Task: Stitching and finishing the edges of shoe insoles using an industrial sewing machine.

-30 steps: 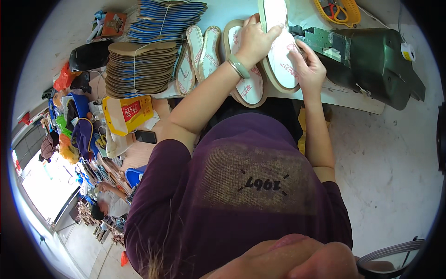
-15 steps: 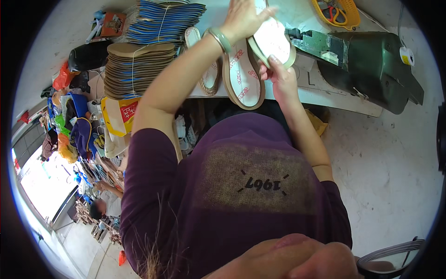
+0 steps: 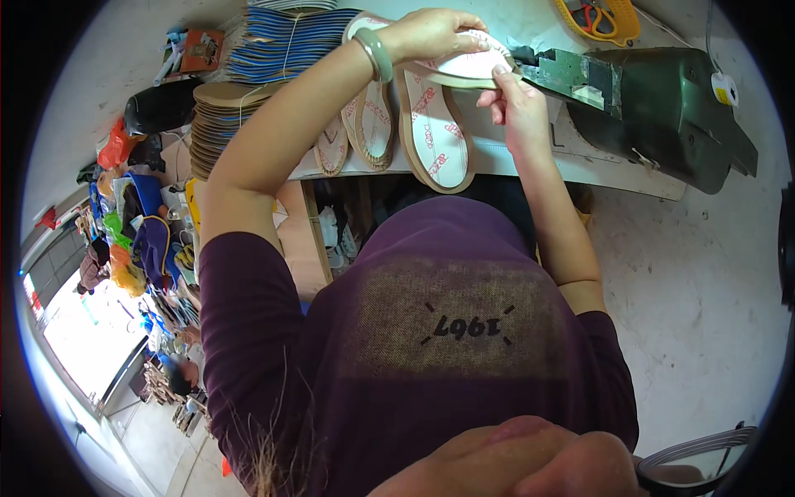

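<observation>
A shoe insole (image 3: 464,68), white with red print and a tan edge, lies across both hands over the table, tilted sideways. My left hand (image 3: 431,35), with a pale green bangle at the wrist, grips its upper side, fingers bent over it. My right hand (image 3: 522,108) pinches its right end between thumb and fingers, close beside the head of a green machine (image 3: 571,76). Below it, another printed insole (image 3: 436,137) lies on the table. To its left lie a further insole (image 3: 374,128) and a smaller one (image 3: 331,151), both with gathered edges.
Bundled blue-edged insoles (image 3: 290,45) and tan soles (image 3: 219,124) are stacked at the left. A yellow basket (image 3: 633,29) with scissors stands at the far right. The machine's dark green housing (image 3: 662,108) juts over the table edge. Another person (image 3: 178,373) is far left.
The insole in my hands has turned from upright to nearly sideways and moved up to the machine head. My left hand has shifted slightly left and down, my right hand slightly right.
</observation>
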A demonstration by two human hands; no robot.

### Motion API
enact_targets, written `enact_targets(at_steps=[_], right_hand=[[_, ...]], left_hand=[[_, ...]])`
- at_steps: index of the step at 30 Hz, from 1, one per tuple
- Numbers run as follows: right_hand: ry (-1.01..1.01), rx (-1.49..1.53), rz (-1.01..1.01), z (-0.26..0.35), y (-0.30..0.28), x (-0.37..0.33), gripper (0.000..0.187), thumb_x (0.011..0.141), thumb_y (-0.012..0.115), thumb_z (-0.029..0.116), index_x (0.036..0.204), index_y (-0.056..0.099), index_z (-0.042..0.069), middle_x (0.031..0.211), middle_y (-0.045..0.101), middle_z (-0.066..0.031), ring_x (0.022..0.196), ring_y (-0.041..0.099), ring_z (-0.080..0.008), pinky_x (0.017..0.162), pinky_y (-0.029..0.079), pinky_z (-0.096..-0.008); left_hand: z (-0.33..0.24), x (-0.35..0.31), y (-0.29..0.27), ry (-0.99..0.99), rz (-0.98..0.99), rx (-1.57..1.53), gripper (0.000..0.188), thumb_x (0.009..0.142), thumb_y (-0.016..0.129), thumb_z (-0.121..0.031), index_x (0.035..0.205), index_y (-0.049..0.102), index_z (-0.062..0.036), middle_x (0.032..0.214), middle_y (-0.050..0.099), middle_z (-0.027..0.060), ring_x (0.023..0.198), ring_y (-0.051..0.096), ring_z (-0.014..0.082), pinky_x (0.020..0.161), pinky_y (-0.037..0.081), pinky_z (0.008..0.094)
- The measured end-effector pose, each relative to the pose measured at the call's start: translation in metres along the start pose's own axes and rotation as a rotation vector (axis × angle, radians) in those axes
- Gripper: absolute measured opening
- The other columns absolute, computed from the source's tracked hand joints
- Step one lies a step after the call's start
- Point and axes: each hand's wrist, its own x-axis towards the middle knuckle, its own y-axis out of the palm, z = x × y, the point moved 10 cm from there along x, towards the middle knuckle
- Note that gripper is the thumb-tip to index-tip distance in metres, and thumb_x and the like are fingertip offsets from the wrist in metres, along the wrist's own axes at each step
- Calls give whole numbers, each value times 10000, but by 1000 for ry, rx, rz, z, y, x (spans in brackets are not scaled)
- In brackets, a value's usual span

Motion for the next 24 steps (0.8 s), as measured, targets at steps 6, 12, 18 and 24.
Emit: enact_targets(at_steps=[6,12,18,24], right_hand=[[-53,-124,5,8,-7,1,306,944,605,266,769,670,24,604,637,-45,418,436,-52,397,341,-203],[-83,-223,-31,12,-16,0,283,923,642,281,799,696,32,617,626,-17,438,443,-42,415,327,-188],[-174,-279,-76,7,-23,-12,327,938,622,281,796,718,2,645,632,-13,538,528,-52,496,430,-211],[199,218,427,-73,17,-73,450,916,633,240,1236,545,-64,1061,661,-128,956,653,-194,890,500,-318]], left_hand=[[21,-25,7,-115,-270,54,397,911,619,-384,1195,635,-107,794,676,44,582,595,108,494,488,256],[21,-40,17,-155,-392,-13,449,897,615,-403,1198,629,-70,849,699,108,706,654,192,655,511,316],[33,-42,31,-174,-475,-113,532,883,609,-429,1235,584,-31,924,709,178,857,697,287,778,527,380],[15,-42,34,-228,-477,-111,572,869,620,-478,1195,567,-11,878,708,177,797,698,321,735,538,394]])
